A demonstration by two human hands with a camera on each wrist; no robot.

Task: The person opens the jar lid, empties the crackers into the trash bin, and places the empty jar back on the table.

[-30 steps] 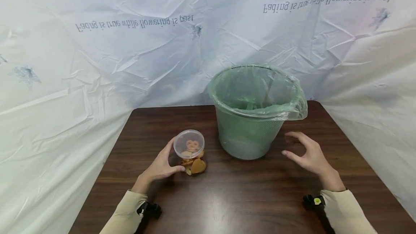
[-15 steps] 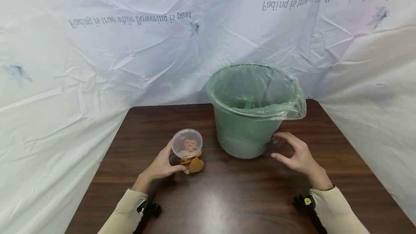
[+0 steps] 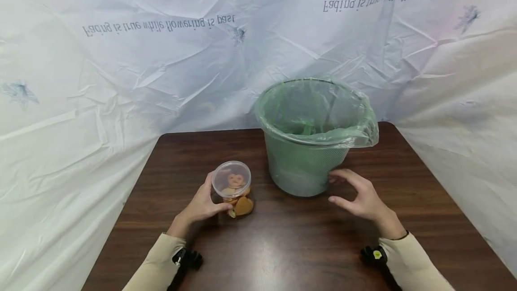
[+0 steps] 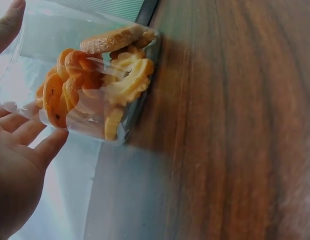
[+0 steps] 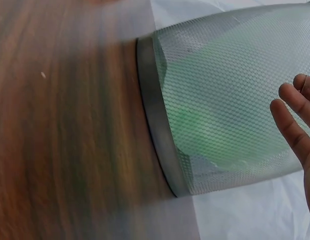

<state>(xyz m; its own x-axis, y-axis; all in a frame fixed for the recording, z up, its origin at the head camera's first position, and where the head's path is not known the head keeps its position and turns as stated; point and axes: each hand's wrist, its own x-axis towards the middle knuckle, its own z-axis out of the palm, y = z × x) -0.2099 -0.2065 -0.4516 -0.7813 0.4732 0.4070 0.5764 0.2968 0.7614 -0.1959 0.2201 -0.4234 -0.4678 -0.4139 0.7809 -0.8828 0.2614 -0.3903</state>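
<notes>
A clear plastic jar of cookies stands upright on the table, left of the middle in the head view. My left hand grips its left side, thumb at the front and fingers behind. In the left wrist view, cookies of several shapes show through the jar wall. To the right of the jar is a mesh wastebasket, lined with a green plastic bag folded over its rim. My right hand holds nothing; its fingers are spread beside the wastebasket's lower right side.
The dark wooden table extends under both forearms. A white printed plastic sheet hangs behind the table and along both sides. Each wrist carries a small black camera mount, such as the right mount.
My right hand has moved left toward the wastebasket. My left hand stays at the jar, which remains in place on the table. The head view has shifted slightly.
</notes>
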